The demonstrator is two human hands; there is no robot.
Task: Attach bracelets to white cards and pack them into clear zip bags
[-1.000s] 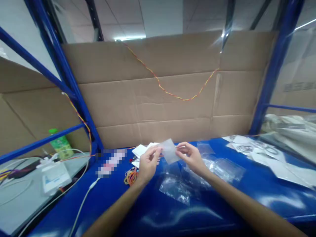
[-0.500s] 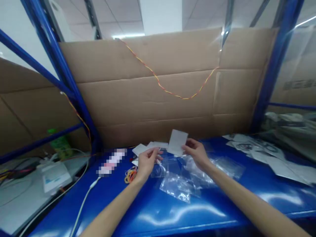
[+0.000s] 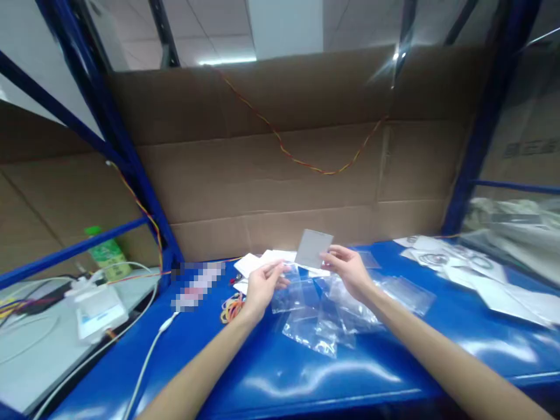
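Note:
My right hand pinches a white card by its right edge, holding it up above the table. To the left, my left hand is closed, thumb against fingers, on a clear plastic bag that hangs from the fingertips. The card and the left fingertips are a small gap apart. Several more clear bags lie loosely overlapped on the blue tabletop below both hands. Behind the left hand is a pile of white cards. A coiled bundle of orange and yellow wire lies left of the left wrist.
White sheets with coiled cables lie on the right of the blue table. A white cable runs along the left. A green bottle and white box occupy a side surface. Cardboard walls the back.
The card in my right hand has tipped slightly and looks greyer. The clear bag at my left fingertips shows more plainly. Both hands stay almost in place.

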